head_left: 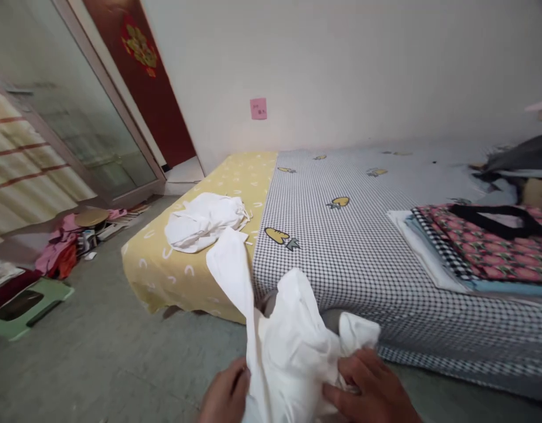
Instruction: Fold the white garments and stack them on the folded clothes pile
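A crumpled white garment [292, 341] hangs between my hands at the bed's near edge, one sleeve-like end lying up over the yellow cover. Its exact kind is hard to make out. My left hand [226, 392] is closed on the garment's left side. On the other side my right hand [370, 385] pinches the cloth between thumb and fingers. Beyond it, a second bunched white cloth [204, 220] with thin ties lies on the yellow part of the bed, close to the sleeve-like end.
The bed has a yellow cover [142, 267] and a checked sheet [323, 229]. At the right lies a folded stack with a pink patterned garment [495, 249] on top. A green stool [46, 299] and piled clothes [61, 249] sit on the floor at the left.
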The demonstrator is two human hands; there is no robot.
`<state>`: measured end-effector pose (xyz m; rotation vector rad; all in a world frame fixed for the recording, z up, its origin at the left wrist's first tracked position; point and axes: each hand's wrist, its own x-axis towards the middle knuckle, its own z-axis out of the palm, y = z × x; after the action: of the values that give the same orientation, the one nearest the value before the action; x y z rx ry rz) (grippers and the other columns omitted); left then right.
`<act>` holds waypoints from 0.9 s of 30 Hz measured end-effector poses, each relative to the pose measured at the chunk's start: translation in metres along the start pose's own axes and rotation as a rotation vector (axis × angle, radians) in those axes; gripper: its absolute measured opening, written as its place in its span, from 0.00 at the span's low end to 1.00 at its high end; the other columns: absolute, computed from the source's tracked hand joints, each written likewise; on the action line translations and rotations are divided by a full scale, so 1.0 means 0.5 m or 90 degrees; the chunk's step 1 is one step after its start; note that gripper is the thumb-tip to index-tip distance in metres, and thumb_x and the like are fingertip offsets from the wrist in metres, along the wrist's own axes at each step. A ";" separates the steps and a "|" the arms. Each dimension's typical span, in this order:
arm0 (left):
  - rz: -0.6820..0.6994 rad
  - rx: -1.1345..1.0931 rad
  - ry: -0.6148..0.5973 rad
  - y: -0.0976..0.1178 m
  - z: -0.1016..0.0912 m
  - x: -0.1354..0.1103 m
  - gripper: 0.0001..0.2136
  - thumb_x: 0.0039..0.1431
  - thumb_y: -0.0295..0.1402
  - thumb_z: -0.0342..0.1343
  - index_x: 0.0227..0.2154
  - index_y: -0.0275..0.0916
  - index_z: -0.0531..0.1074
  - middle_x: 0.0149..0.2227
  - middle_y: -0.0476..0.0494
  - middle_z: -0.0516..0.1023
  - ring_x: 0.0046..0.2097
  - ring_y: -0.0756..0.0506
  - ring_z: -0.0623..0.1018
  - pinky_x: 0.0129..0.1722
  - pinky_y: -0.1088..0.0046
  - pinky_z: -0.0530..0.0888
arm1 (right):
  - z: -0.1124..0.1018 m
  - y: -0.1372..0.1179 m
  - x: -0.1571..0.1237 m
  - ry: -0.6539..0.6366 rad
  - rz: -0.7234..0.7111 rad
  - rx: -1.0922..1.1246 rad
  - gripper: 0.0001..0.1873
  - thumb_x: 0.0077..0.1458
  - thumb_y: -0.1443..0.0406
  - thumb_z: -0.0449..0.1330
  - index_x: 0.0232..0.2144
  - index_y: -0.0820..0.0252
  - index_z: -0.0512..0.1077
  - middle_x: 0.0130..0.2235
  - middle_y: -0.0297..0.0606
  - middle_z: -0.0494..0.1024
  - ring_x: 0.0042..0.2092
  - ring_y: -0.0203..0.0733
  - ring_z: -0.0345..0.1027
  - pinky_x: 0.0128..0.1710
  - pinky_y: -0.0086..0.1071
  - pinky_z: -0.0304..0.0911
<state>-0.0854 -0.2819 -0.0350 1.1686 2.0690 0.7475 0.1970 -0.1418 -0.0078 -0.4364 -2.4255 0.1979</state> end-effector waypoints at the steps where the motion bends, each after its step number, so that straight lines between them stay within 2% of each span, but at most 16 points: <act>1: -0.003 0.026 0.066 -0.005 -0.011 0.005 0.18 0.63 0.41 0.42 0.37 0.41 0.75 0.33 0.42 0.82 0.36 0.41 0.81 0.39 0.65 0.78 | -0.002 0.011 -0.032 -0.016 0.006 -0.022 0.06 0.60 0.60 0.62 0.33 0.45 0.79 0.34 0.34 0.77 0.36 0.41 0.66 0.39 0.36 0.59; 4: 0.102 0.136 0.258 0.010 -0.038 0.021 0.20 0.66 0.41 0.42 0.48 0.39 0.74 0.46 0.35 0.79 0.46 0.38 0.81 0.45 0.57 0.79 | 0.016 0.028 -0.126 -0.091 0.045 -0.073 0.10 0.60 0.50 0.62 0.38 0.42 0.80 0.52 0.37 0.79 0.49 0.49 0.69 0.46 0.41 0.62; 5: 0.163 0.179 0.306 0.026 -0.042 0.026 0.19 0.67 0.40 0.43 0.51 0.39 0.72 0.51 0.33 0.76 0.52 0.37 0.79 0.48 0.55 0.78 | 0.023 0.028 -0.150 -0.110 0.069 -0.067 0.12 0.59 0.50 0.62 0.43 0.40 0.80 0.57 0.38 0.76 0.54 0.52 0.68 0.47 0.42 0.64; 7: 0.286 0.281 0.346 0.068 -0.044 0.036 0.18 0.67 0.35 0.46 0.57 0.42 0.69 0.60 0.31 0.69 0.61 0.36 0.72 0.55 0.52 0.74 | 0.023 0.020 -0.178 -0.137 0.133 0.006 0.16 0.60 0.56 0.61 0.50 0.38 0.77 0.64 0.40 0.70 0.60 0.54 0.66 0.50 0.44 0.66; 9: 0.404 0.388 0.327 0.107 -0.035 0.048 0.21 0.66 0.29 0.50 0.60 0.48 0.67 0.65 0.34 0.64 0.67 0.35 0.65 0.60 0.48 0.69 | 0.000 0.012 -0.176 -0.153 0.260 0.164 0.17 0.60 0.61 0.60 0.51 0.40 0.78 0.66 0.39 0.68 0.62 0.54 0.65 0.56 0.47 0.65; 11: 0.489 0.469 0.250 0.130 -0.019 0.066 0.24 0.64 0.25 0.52 0.60 0.52 0.67 0.67 0.38 0.64 0.70 0.35 0.61 0.63 0.46 0.66 | -0.040 0.013 -0.154 -0.171 0.410 0.338 0.15 0.59 0.60 0.61 0.47 0.42 0.81 0.65 0.38 0.70 0.62 0.56 0.65 0.61 0.50 0.61; 12: 0.515 0.490 0.194 0.133 -0.009 0.077 0.23 0.63 0.24 0.52 0.59 0.53 0.68 0.66 0.40 0.67 0.69 0.36 0.62 0.63 0.46 0.66 | -0.061 0.019 -0.141 -0.175 0.486 0.398 0.15 0.58 0.58 0.62 0.46 0.43 0.81 0.63 0.38 0.72 0.61 0.57 0.67 0.62 0.51 0.60; 14: 0.520 0.488 0.086 0.127 0.015 0.098 0.19 0.64 0.25 0.51 0.54 0.51 0.72 0.64 0.42 0.71 0.66 0.38 0.68 0.60 0.50 0.71 | -0.097 0.041 -0.117 -0.157 0.608 0.433 0.16 0.56 0.53 0.61 0.45 0.45 0.82 0.55 0.41 0.80 0.56 0.59 0.72 0.59 0.51 0.63; 16: 0.492 0.437 0.037 0.111 0.041 0.113 0.14 0.66 0.27 0.50 0.49 0.47 0.74 0.63 0.41 0.72 0.64 0.39 0.70 0.57 0.53 0.75 | -0.120 0.068 -0.100 -0.125 0.690 0.343 0.19 0.56 0.51 0.58 0.45 0.46 0.81 0.45 0.42 0.84 0.47 0.59 0.76 0.50 0.50 0.67; 19: 0.456 0.338 0.071 0.085 0.077 0.112 0.12 0.68 0.29 0.47 0.45 0.43 0.75 0.64 0.38 0.70 0.66 0.39 0.68 0.58 0.53 0.75 | -0.126 0.099 -0.075 -0.063 0.706 0.154 0.22 0.57 0.51 0.53 0.49 0.46 0.79 0.40 0.40 0.84 0.38 0.53 0.76 0.40 0.45 0.68; 22: 0.452 0.268 0.107 0.069 0.098 0.097 0.12 0.68 0.28 0.46 0.45 0.42 0.75 0.64 0.37 0.70 0.67 0.39 0.66 0.59 0.52 0.74 | -0.103 0.100 -0.033 -0.037 0.636 0.142 0.27 0.57 0.53 0.54 0.58 0.48 0.72 0.46 0.41 0.80 0.39 0.48 0.73 0.39 0.41 0.68; 25: 0.441 0.240 0.112 0.061 0.106 0.089 0.12 0.68 0.28 0.46 0.44 0.42 0.75 0.64 0.37 0.70 0.67 0.39 0.66 0.59 0.51 0.74 | -0.061 0.083 0.008 -0.112 0.588 0.194 0.37 0.50 0.60 0.62 0.63 0.45 0.66 0.56 0.40 0.74 0.45 0.48 0.72 0.41 0.39 0.67; 27: 0.438 0.238 0.111 0.059 0.106 0.090 0.13 0.68 0.27 0.46 0.44 0.42 0.75 0.63 0.37 0.70 0.67 0.40 0.67 0.59 0.52 0.74 | -0.031 0.078 0.022 -0.182 0.574 0.226 0.34 0.46 0.64 0.63 0.58 0.46 0.71 0.54 0.39 0.76 0.47 0.49 0.72 0.43 0.40 0.66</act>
<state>-0.0482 -0.2205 -0.0583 2.1518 1.9912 0.8008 0.2090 -0.1012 0.0008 -1.3748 -2.2075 1.1128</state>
